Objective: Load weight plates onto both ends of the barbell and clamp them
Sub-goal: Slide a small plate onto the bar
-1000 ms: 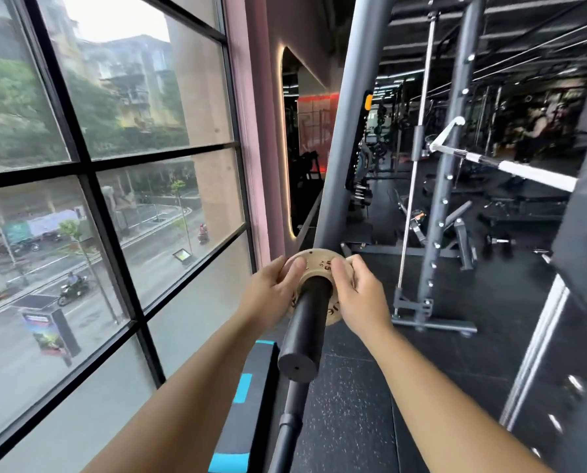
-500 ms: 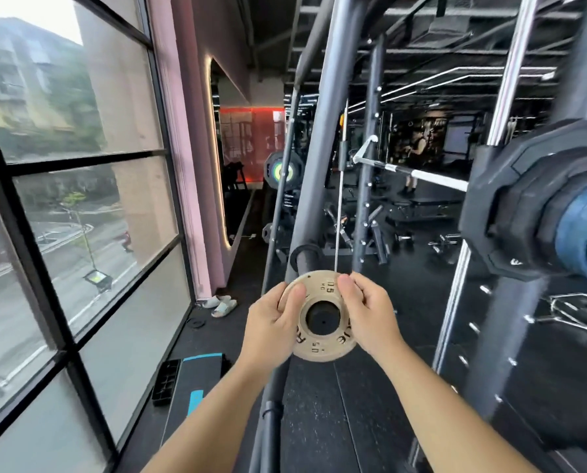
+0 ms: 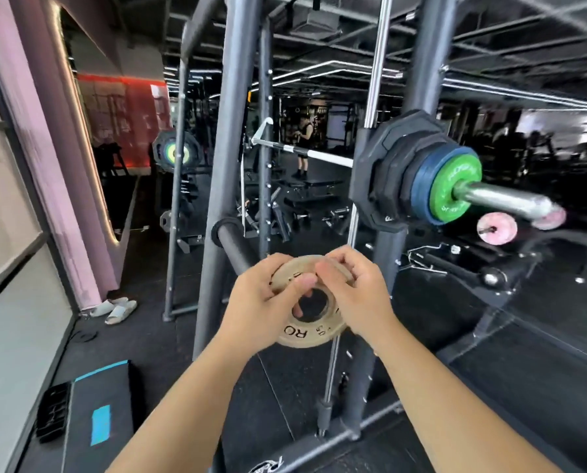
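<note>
Together our two hands hold one small tan weight plate (image 3: pixel 305 314) at the centre of the view, tilted so its face and centre hole show. Our left hand (image 3: pixel 256 310) grips its rim at 9 o'clock, fingers curled behind and the thumb (image 3: pixel 293 288) pressed across the face toward the hole. Our right hand (image 3: pixel 355 297) closes on the rim from 2 o'clock, fingers folded tightly over the top edge, thumb on the face. Neither hand is spread; both are narrow and clamped on the plate.

Just above the plate, at 11 o'clock, a dark bare barbell sleeve (image 3: pixel 232 247) juts toward us from a grey rack upright (image 3: pixel 222 165); the plate is near its end but not on it.

Further out at 2 o'clock, a chrome sleeve (image 3: pixel 500 198) carries black plates (image 3: pixel 380 172), a blue plate (image 3: pixel 421 184) and a green plate (image 3: pixel 452 184), stacked touching. Beyond its tip are small pink plates (image 3: pixel 496 228).

At 7 o'clock a black and blue box (image 3: pixel 97 414) lies on the floor, and pale slippers (image 3: pixel 114 308) sit at 9 o'clock by the wall.
</note>
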